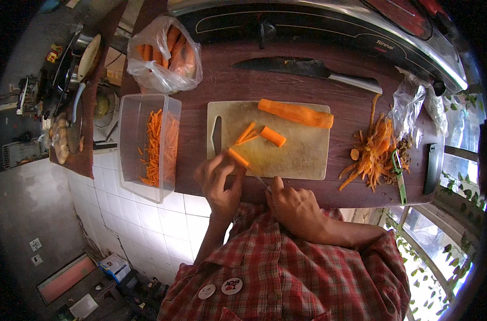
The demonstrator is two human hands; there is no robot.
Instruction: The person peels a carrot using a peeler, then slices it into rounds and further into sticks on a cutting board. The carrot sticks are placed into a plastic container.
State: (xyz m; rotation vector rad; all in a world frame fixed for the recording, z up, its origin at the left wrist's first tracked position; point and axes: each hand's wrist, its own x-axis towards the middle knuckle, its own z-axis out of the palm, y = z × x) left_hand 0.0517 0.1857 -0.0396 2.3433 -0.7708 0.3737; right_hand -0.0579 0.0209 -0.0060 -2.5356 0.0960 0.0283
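My right hand [293, 204] grips a small knife [258, 176] whose thin blade lies along a small carrot piece [238, 157] near the lower left of the cutting board [303, 160]. Beside that piece my left hand [220, 180] has its fingers bent and spread; whether they touch it cannot be told. Further up the board lie a few thin carrot sticks [246, 134], a short carrot chunk [273, 136] and a long peeled carrot [295, 113]. Left of the board, a clear plastic container [127, 140] holds many carrot strips [153, 148].
A plastic bag of carrots [165, 56] stands at the upper left. A large knife [303, 69] lies beyond the board, before a Rinnai stove [327, 36]. Carrot peelings [375, 148], a green-handled peeler [400, 178] and clear plastic bags [410, 100] are on the right.
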